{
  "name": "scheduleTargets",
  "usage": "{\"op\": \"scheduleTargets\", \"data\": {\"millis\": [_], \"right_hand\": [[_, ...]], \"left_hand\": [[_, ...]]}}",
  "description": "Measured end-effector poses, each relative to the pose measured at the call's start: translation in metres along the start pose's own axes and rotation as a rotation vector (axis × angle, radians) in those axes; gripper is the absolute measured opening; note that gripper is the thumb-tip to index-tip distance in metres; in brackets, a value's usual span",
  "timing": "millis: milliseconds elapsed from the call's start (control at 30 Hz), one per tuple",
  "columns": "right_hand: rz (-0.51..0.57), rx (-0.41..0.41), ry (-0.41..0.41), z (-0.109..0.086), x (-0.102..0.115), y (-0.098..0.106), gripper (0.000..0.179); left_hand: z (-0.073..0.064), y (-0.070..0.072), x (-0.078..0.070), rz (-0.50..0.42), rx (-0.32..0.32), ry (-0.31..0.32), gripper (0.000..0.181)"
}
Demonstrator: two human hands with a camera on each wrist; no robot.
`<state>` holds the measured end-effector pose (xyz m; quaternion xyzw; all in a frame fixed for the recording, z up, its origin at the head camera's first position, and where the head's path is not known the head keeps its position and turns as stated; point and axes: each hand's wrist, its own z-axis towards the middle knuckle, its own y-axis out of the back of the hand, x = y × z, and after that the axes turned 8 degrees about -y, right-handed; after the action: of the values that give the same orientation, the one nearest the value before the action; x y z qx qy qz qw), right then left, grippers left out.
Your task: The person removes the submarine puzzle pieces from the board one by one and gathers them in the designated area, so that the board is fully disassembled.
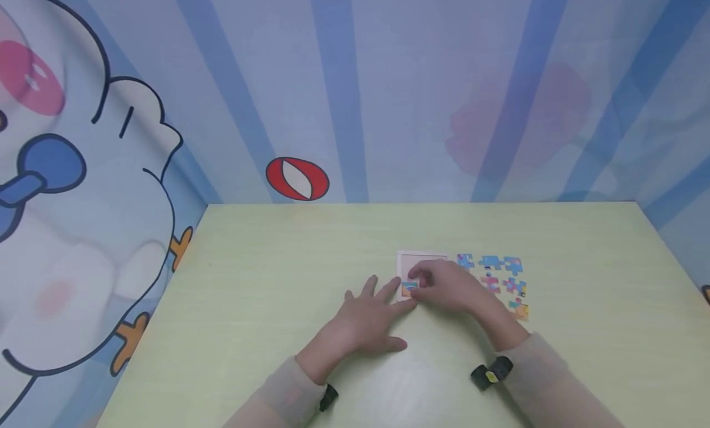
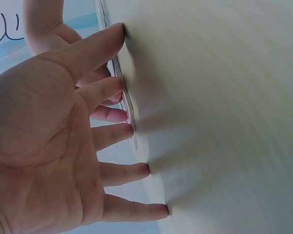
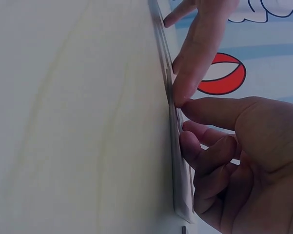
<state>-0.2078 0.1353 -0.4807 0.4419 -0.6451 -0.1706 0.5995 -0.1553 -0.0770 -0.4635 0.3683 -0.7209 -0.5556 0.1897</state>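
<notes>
A shallow white puzzle tray (image 1: 423, 253) lies on the table, with a small colourful puzzle piece (image 1: 409, 286) in its lower left corner. My right hand (image 1: 446, 285) is over the tray, its thumb and curled forefinger pinching at that piece; the fingers hide part of it. Flat-spread, my left hand (image 1: 368, 320) reaches in from the left. Its forefinger touches the tray's lower edge, close to the right thumb, and the middle finger is at the left edge. In the left wrist view the left fingertips (image 2: 144, 169) rest on the table and along the tray's edge.
Several loose puzzle pieces (image 1: 513, 266) lie in rows right of the tray, partly behind the right hand and wrist. The pale table (image 1: 266, 249) ends against a blue striped backdrop (image 1: 399, 95). Each wrist wears a small black camera (image 1: 492, 374).
</notes>
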Motion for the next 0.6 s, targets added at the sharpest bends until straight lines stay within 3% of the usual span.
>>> {"op": "scheduleTargets", "data": {"millis": [600], "right_hand": [[-0.042, -0.021, -0.029, 0.0032, 0.0085, -0.0022, 0.025]], "left_hand": [[-0.0002, 0.0011, -0.0017, 0.006, 0.016, 0.007, 0.077]]}}
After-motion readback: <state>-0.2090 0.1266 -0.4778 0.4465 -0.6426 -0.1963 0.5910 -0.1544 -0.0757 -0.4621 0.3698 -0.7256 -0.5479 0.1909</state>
